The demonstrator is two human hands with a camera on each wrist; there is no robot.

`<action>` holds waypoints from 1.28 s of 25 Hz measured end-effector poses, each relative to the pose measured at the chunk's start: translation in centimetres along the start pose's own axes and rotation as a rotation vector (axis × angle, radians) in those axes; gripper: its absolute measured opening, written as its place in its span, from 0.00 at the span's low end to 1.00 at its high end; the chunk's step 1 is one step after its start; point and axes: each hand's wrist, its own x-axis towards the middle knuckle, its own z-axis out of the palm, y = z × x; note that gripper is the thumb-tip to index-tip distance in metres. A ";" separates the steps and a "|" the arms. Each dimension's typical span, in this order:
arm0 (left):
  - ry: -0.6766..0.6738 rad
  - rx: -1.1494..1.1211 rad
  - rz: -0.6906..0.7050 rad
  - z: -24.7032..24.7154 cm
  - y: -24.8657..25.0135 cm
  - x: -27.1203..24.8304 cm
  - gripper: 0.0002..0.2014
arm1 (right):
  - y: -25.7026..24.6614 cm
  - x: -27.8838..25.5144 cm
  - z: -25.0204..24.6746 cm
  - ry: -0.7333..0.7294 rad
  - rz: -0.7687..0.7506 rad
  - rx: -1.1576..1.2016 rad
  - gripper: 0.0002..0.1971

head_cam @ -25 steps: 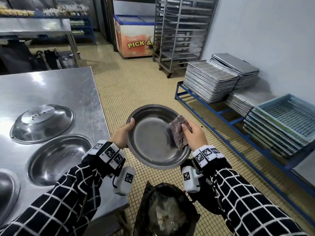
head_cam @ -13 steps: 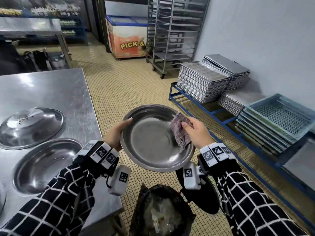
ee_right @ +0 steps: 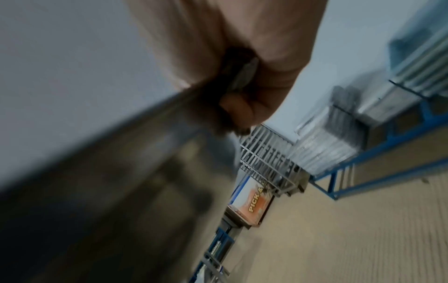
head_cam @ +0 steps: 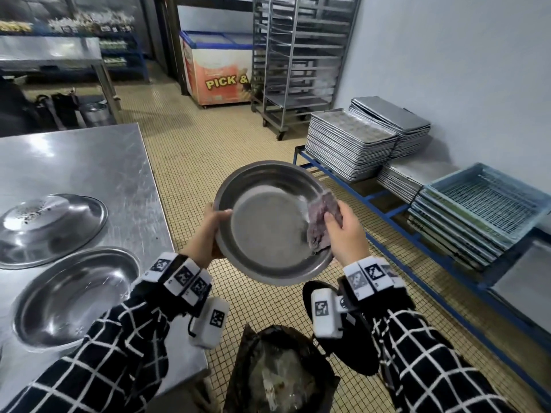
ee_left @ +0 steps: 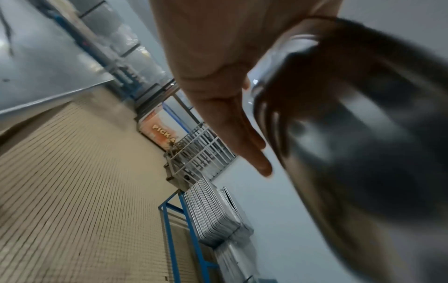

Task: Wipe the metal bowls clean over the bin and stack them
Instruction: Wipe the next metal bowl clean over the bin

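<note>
I hold a round metal bowl (head_cam: 268, 231) tilted toward me above the black-bagged bin (head_cam: 280, 374). My left hand (head_cam: 213, 225) grips its left rim, thumb inside and fingers (ee_left: 244, 137) straight along the underside of the bowl (ee_left: 351, 153). My right hand (head_cam: 337, 228) presses a purplish cloth (head_cam: 320, 222) against the right inner wall. In the blurred right wrist view the thumb (ee_right: 242, 109) pinches over the bowl (ee_right: 121, 191) rim. On the steel table (head_cam: 89, 168) lie an upright bowl (head_cam: 74, 296) and an upturned bowl (head_cam: 50, 228) with crumbs on its base.
A low blue rack (head_cam: 387, 204) on the right carries stacked metal trays (head_cam: 351, 144) and blue crates (head_cam: 483, 210). A wheeled tray trolley (head_cam: 298, 61) and a chest freezer (head_cam: 214, 73) stand at the back. Tiled floor lies between table and rack.
My head has turned slightly right, so the table bowls sit further left in view. The held bowl has risen a little; the cloth stays on its right inner wall.
</note>
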 end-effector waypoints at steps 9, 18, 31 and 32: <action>0.252 0.076 0.031 0.9 -0.7 0.5 0.14 | -1.5 -0.6 -0.1 0.109 -0.065 -0.120 0.12; 0.007 0.017 0.059 1.4 0.7 0.6 0.20 | 0.0 -0.1 0.1 0.026 0.089 0.094 0.11; 0.274 0.139 0.059 6.3 -0.6 -1.3 0.14 | 1.8 -1.7 3.0 0.062 0.163 0.254 0.27; 0.216 0.212 0.083 6.5 -0.6 -1.5 0.19 | 2.0 -1.7 2.9 0.061 0.177 0.277 0.26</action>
